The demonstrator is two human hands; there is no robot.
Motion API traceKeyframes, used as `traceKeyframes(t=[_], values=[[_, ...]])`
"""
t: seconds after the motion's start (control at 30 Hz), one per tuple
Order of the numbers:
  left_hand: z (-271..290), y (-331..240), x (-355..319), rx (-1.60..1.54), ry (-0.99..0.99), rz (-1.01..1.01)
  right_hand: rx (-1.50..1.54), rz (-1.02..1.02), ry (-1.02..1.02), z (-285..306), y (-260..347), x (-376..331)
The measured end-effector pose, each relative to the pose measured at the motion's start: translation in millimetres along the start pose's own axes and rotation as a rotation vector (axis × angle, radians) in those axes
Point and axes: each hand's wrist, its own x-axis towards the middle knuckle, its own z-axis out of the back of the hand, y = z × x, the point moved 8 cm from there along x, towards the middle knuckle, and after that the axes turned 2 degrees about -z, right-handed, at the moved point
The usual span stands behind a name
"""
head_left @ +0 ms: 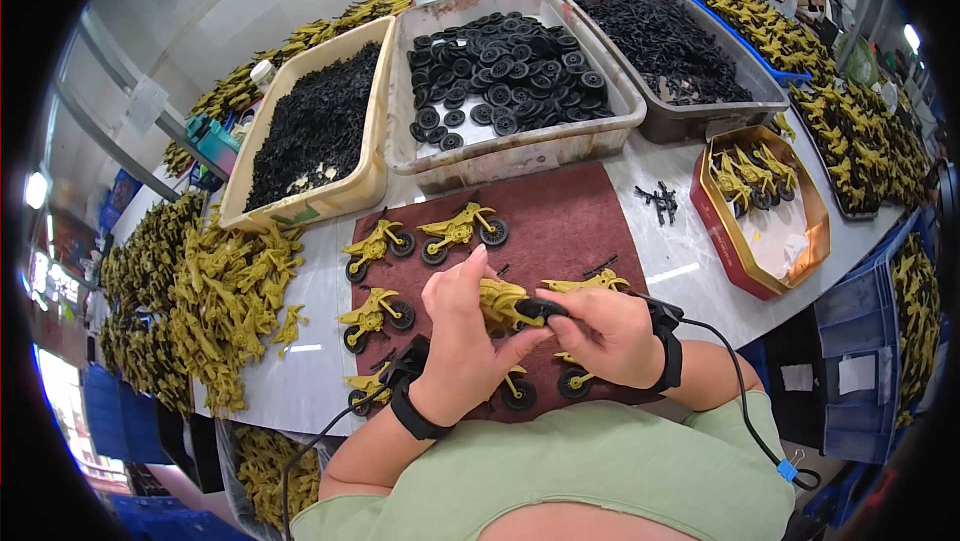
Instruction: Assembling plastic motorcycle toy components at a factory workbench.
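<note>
While bins crowd the white table point(690, 251), both hands point(530, 326) clamp one olive toy motorcycle point(503, 301) above the maroon mat point(560, 221).

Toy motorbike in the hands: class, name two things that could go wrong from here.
1. The right hand presses a black wheel onto the bike held by the left hand; it might slip and drop.
2. Finished bikes lie close on the mat; a forearm could knock them.
</note>
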Motion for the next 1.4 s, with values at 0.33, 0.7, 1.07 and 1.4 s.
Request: traceKeyframes(t=[0.33,0.7,1.07,1.4], values=[[11.3,-1.1,-3.5,-0.023,-0.115,-0.091,0.060,0.090,0.049,-0.4,11.2,-2.3],[16.6,-8.9,0.6,0.038,-0.202,-0.167,0.086,0.059,0.072,-4.1,13.2,-2.4],[2.1,25.9,-9.0,-0.681,-0.096,0.295,0.105,-0.095,0.046,5.3,0.0,5.5],[-2.5,27.5,-12.3,-0.700,0.030,0.439,0.047,-0.037,0.032,-2.1,1.2,5.9]])
